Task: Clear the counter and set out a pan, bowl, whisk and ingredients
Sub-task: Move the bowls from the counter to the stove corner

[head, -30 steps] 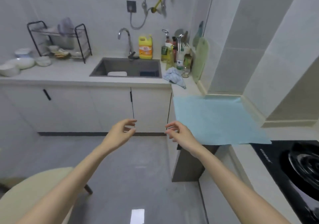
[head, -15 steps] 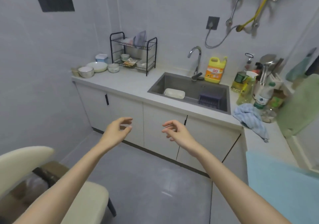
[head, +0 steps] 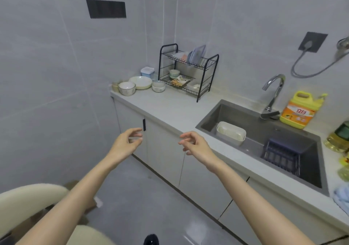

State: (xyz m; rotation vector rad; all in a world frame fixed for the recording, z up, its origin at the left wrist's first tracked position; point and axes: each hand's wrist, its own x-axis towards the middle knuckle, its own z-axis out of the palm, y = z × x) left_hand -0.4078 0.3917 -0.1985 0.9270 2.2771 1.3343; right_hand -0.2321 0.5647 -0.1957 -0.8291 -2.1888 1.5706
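White bowls (head: 127, 87) on pale grey counter (head: 170, 110)

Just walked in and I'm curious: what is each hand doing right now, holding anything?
Left hand: open, fingers loosely curled, holding nothing.
Right hand: open, fingers loosely curled, holding nothing.

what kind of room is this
Most likely a small home kitchen: a counter with a built-in sink and tap, a black dish rack holding dishes, bowls beside it, and a yellow dish soap bottle.
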